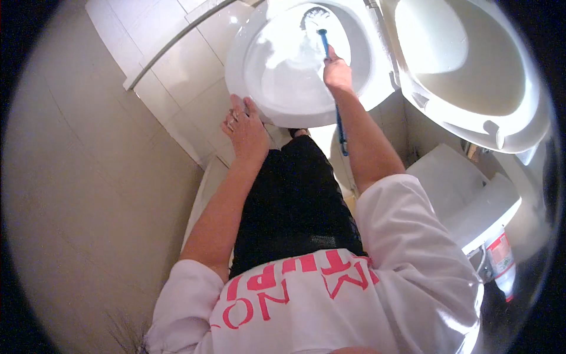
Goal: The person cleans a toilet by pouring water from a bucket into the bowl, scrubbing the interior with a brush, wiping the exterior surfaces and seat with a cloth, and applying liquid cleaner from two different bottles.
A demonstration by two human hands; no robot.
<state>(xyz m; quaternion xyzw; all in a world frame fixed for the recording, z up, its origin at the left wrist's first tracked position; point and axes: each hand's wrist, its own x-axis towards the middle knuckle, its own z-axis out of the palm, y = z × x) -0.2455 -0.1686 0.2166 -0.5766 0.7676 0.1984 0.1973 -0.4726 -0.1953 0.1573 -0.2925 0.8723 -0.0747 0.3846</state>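
Note:
A white toilet bowl [292, 116] stands before me, its inside brightly lit in patches. My right hand [338, 73] is shut on the blue handle of a toilet brush [324, 42]. The brush's bristled head [316, 17] is inside the bowl at the far side, partly lost in glare. Below my wrist, the handle's other end shows beside the forearm. My left hand [245, 128], wearing a ring, rests its fingertips at the near left outer rim of the bowl. Nothing is held in it, and some of its fingers are curled.
The raised toilet seat and lid [468, 95] stand at the right. A white box-like fixture [455, 186] sits lower right, with a red-labelled bottle [502, 265] beyond its edge. A curved strip [177, 40] crosses the tiled floor [174, 88] at left, near a plain wall [88, 177].

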